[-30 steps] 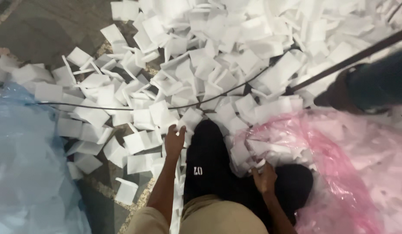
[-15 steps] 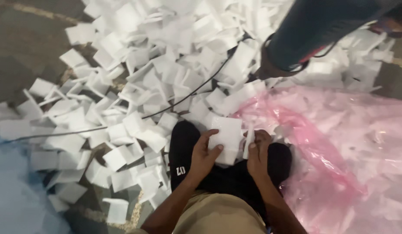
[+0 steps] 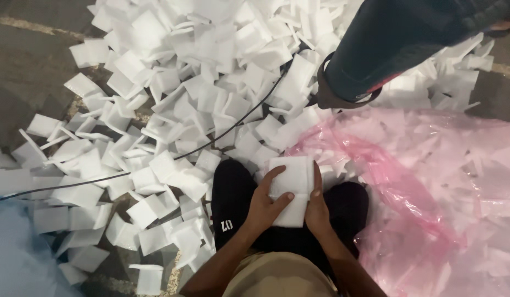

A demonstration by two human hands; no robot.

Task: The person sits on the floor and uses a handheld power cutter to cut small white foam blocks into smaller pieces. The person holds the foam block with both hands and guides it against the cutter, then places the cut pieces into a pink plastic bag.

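1. A grey floor (image 3: 29, 60) is covered across its middle and far side by a heap of white foam pieces (image 3: 211, 82), scattered loosely and overlapping, thinning toward the near left corner
2. A pink plastic bag (image 3: 431, 192) is spread over the right side of the floor; foam pieces are seen through its film, so it appears to serve as a container for them
3. A blue plastic sheet (image 3: 18, 253) is seen at the near left corner, blurred
4. Another person's dark trouser leg (image 3: 398, 38) is planted at the far right, just beside the bag's upper edge
5. A black cable (image 3: 156, 165) is laid across the foam from the left edge toward the leg
6. A small stack of white foam squares (image 3: 292, 190) is held over the dark-clothed knees, near the bag's left edge
7. The stack is clasped from the left by the left hand (image 3: 263, 206), thumb across its face, apparently to keep the squares aligned
8. The right hand (image 3: 316, 206) is pressed flat against the stack's right edge, fingers closed on it
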